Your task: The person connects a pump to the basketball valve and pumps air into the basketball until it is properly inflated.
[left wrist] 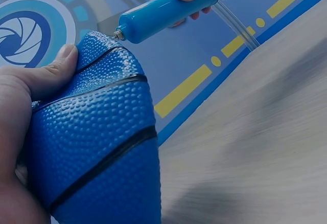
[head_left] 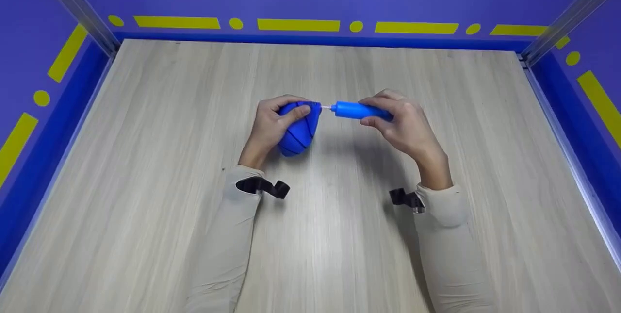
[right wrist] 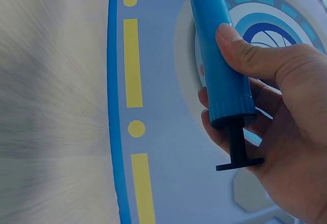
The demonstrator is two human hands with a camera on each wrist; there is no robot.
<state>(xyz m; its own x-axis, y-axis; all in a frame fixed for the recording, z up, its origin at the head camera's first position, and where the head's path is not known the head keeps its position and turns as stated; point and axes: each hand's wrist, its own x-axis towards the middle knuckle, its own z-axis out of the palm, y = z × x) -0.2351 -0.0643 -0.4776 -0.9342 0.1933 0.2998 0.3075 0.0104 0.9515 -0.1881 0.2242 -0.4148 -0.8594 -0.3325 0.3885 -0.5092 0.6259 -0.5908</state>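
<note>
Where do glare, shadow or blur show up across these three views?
Head view: a pale sheen down the middle of the tabletop, a soft shadow below the blue pump; left wrist view: small highlights speckling the upper part of the blue ball, the tabletop streaky and smeared; right wrist view: tabletop again soft and streaked, the pump looking sharper.

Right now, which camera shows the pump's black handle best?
The right wrist view: the black handle shows close up, almost unblocked. The left wrist view catches only a dark part near the top edge; in the head view, the right hand hides it.
</note>
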